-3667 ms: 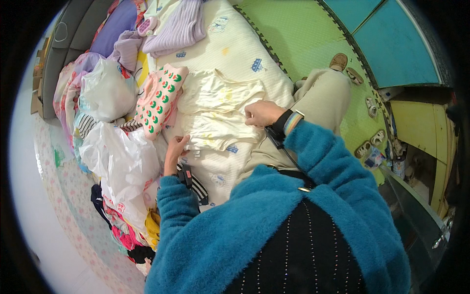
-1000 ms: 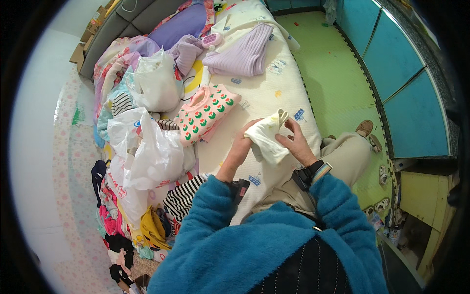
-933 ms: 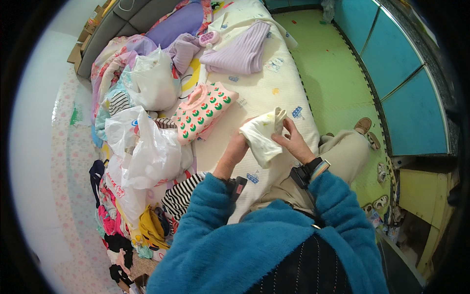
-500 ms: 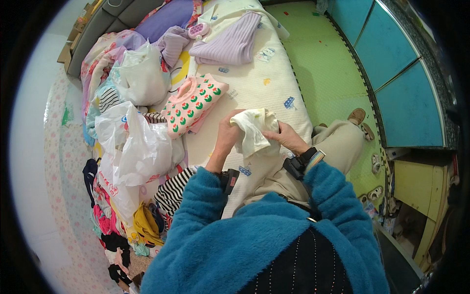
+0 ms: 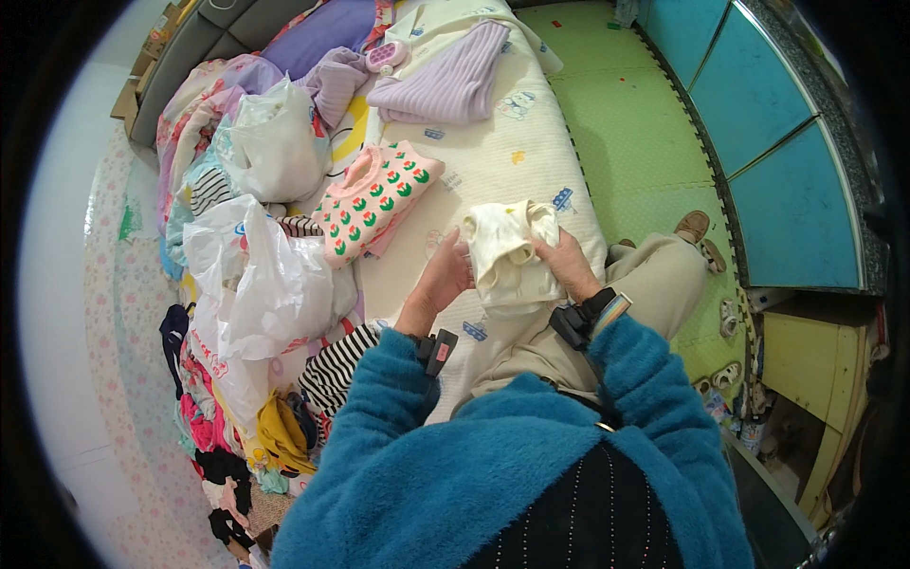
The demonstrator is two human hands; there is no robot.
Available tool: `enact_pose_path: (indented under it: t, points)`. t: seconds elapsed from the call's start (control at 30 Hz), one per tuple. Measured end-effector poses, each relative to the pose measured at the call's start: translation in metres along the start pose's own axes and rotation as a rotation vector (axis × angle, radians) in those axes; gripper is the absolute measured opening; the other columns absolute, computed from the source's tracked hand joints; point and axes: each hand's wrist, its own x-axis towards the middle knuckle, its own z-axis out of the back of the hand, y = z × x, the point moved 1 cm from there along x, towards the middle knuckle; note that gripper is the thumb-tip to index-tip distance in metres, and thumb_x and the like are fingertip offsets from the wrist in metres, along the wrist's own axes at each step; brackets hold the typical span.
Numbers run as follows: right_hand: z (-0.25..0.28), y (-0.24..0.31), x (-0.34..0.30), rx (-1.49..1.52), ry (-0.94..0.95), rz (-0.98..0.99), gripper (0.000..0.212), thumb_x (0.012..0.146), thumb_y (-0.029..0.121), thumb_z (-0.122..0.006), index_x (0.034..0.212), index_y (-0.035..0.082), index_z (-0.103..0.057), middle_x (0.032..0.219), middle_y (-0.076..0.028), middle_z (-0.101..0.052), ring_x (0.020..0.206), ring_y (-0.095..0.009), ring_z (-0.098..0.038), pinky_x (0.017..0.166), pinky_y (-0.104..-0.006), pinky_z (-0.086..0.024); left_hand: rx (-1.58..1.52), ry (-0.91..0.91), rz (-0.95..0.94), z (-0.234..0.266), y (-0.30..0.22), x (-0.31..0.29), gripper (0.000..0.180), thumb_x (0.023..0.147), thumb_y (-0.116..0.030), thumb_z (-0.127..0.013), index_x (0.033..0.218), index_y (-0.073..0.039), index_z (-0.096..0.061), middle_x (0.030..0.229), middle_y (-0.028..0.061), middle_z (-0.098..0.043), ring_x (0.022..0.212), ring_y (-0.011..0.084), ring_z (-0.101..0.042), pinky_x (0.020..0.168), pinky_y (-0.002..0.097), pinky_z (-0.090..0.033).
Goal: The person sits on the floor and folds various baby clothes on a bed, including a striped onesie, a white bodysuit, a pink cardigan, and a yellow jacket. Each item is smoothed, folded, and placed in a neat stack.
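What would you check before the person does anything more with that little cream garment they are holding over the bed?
1. Both hands on the cream garment: ok. The left hand grips its left edge, the right hand its right.
2. Garment folded into a compact bundle: ok, it looks doubled over, though its underside is hidden.
3. Garment clear of other clothes: ok, it is apart from the pink tulip-patterned sweater.
4. Free patch of bed cover nearby: ok, bare between the pink sweater and the lilac ribbed sweater.
5. White plastic bags out of the way: ok, they lie to the left.
6. Garment fully flat and crease-free: cannot tell.
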Motion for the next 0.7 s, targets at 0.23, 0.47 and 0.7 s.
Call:
enact_pose_path:
  t: [0.23, 0.47, 0.7]
  points:
    - [-0.001, -0.016, 0.009, -0.218, -0.011, 0.146, 0.056, 0.084, 0.032, -0.071, 0.127, 0.000, -0.057, 0.112, -0.018, -0.068, 0.102, -0.026, -0.065, 0.090, -0.0346, -0.050, -0.130, 0.082, -0.069, -0.004, 0.018, 0.002, 0.065, 0.097, -0.059, -0.040, 0.135, -0.007, -0.051, 0.129, 0.0080, -0.061, 0.112, 0.0175, -0.061, 0.091, 0.0366, -0.051]
    - [0.000, -0.014, 0.007, -0.199, 0.006, 0.126, 0.056, 0.083, 0.030, -0.070, 0.128, 0.000, -0.056, 0.113, -0.019, -0.067, 0.104, -0.030, -0.065, 0.091, -0.0368, -0.049, 0.061, 0.014, -0.087, -0.006, 0.013, -0.007, 0.044, 0.091, -0.027, -0.062, 0.130, -0.009, -0.053, 0.126, 0.0035, -0.060, 0.112, 0.0160, -0.059, 0.091, 0.0376, -0.050]
    - [-0.001, -0.006, 0.004, -0.139, 0.044, 0.112, 0.054, 0.084, 0.027, -0.069, 0.128, -0.001, -0.057, 0.110, -0.017, -0.068, 0.100, -0.023, -0.065, 0.089, -0.0331, -0.050, -0.050, 0.019, -0.057, -0.008, 0.019, -0.006, 0.047, 0.095, -0.030, -0.058, 0.135, -0.009, -0.050, 0.126, 0.0042, -0.061, 0.110, 0.0167, -0.061, 0.093, 0.0372, -0.050]
